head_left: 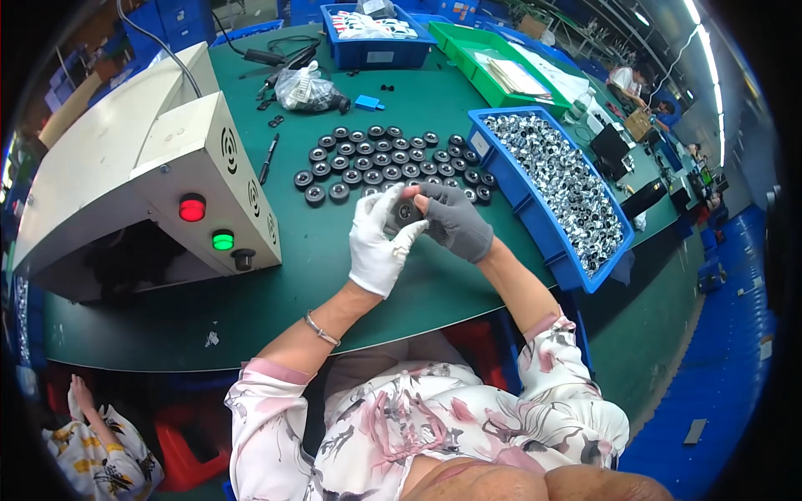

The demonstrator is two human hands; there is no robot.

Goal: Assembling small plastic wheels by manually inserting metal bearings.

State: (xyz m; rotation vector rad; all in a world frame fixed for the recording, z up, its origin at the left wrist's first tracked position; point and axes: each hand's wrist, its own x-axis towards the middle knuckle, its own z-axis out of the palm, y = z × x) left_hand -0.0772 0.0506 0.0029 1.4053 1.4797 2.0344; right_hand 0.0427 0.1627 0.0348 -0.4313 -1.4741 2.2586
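Both the left hand (380,242) and right hand (455,221) pinch one small black round part (407,211) between them.

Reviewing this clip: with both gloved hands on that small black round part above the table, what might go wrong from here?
1. The left hand and right hand pinch the black round part in mid-air; gloves may slip and it could drop.
2. A dropped part could land among the rows of black round parts just beyond the hands and scatter them.
3. The right forearm lies close to the blue bin of shiny parts, whose near corner overhangs the table edge; a nudge might shift it.
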